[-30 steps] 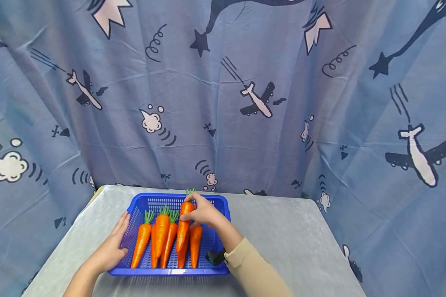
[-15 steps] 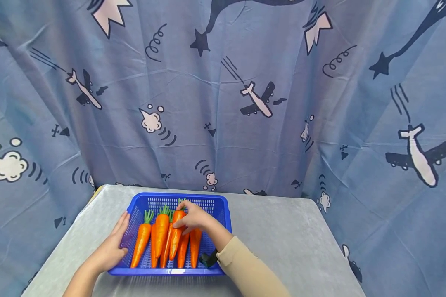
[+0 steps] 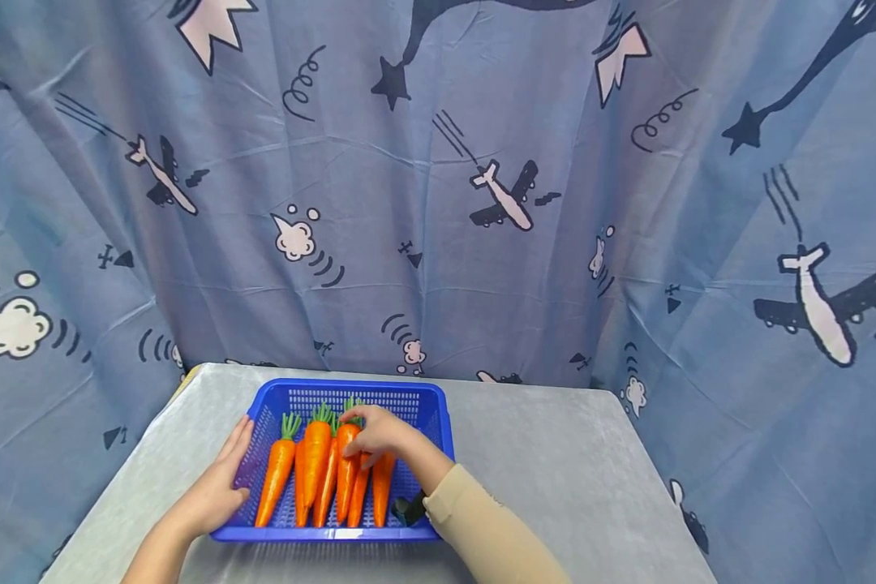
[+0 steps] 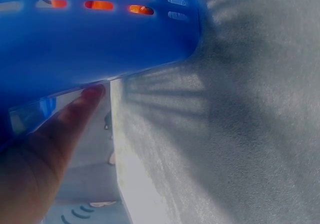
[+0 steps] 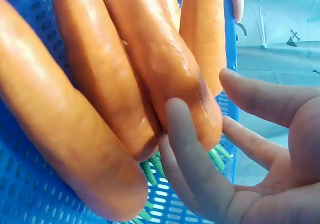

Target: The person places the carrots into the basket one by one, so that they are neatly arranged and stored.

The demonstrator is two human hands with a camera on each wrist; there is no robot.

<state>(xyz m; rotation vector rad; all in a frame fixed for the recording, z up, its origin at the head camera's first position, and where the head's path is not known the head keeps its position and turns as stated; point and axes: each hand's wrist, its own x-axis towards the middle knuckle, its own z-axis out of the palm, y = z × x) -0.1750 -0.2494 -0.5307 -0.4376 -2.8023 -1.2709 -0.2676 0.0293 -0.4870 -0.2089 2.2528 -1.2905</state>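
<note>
In the head view, several orange carrots (image 3: 276,478) with green tops lie side by side in a blue plastic basket (image 3: 330,534). My right hand (image 3: 383,434) holds one carrot (image 3: 347,478) near its top, low among the others. The right wrist view shows my fingers (image 5: 182,129) on both sides of that carrot's thick end (image 5: 182,78), reaching round it loosely. My left hand (image 3: 219,487) rests along the basket's left side with straight fingers. In the left wrist view, one finger (image 4: 75,114) touches the basket's rim (image 4: 100,58).
The basket stands on a grey-white tabletop (image 3: 540,470), which extends to its right. A blue patterned curtain (image 3: 423,203) surrounds the table at the back and both sides. A black device (image 3: 410,509) sits at my right wrist, over the basket's front right corner.
My right hand has moved left and down, bringing its carrot from above the pile to lie among the others. My left hand has stayed at the basket's left side.
</note>
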